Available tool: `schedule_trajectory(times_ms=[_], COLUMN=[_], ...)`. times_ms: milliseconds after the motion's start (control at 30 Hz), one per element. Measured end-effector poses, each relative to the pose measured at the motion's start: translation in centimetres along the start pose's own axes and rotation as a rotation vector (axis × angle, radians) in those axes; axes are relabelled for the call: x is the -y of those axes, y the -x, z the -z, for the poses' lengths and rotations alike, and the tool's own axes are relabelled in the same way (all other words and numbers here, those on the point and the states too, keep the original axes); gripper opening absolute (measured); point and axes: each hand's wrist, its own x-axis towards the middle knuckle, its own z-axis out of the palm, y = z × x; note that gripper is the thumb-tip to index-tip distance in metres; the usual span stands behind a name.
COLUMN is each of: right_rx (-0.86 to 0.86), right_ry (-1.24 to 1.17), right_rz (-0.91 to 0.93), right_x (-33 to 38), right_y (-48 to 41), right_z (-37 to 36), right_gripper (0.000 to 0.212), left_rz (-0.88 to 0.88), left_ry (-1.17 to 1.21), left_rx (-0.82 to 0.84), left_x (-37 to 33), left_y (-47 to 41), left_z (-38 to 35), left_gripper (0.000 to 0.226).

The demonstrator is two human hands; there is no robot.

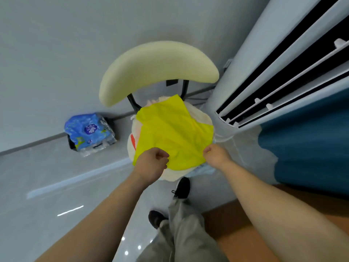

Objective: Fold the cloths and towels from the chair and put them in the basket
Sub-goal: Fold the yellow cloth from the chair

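A bright yellow cloth lies spread over a pile of white towels on the seat of a chair with a cream backrest. My left hand pinches the cloth's near left edge with curled fingers. My right hand grips the near right corner of the same cloth. A strip of red-orange fabric peeks out at the pile's left side, under the yellow cloth. No basket is in view.
A tall white air conditioner stands right of the chair, with a blue curtain beside it. A blue pack of water bottles sits on the floor by the wall at left. My legs and dark shoes are below the chair.
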Motion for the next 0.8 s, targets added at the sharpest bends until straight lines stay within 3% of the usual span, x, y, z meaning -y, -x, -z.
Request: schedule_trajectory(times_ms=[200, 433, 567, 667, 800], right_rx=[-0.087, -0.177, -0.192, -0.24, -0.286], right_ry=[0.011, 0.025, -0.155, -0.186, -0.217], right_rz=[0.045, 0.156, 0.191, 0.299, 0.571], right_x=[-1.7, -1.3, -1.6, -1.5, -0.4], right_y=[-7.4, -17.3, -20.0, -20.5, -17.1], right_z=[-1.6, -4.3, -6.1, -6.3, -5.6], right_gripper=[0.025, 0.023, 0.024, 0.036, 0.024], left_rz=[0.006, -0.153, -0.248, -0.316, -0.352], left_ry=[0.147, 0.282, 0.337, 0.372, 0.405], left_rx=[-0.048, -0.186, -0.292, -0.385, -0.522], left_x=[2.5, 5.7, 8.0, 9.9, 13.0], left_y=[-5.0, -11.9, -13.4, -12.5, -8.3], left_z=[-5.6, -12.8, -15.7, -17.8, -20.2], left_gripper=[0.011, 0.012, 0.016, 0.017, 0.014])
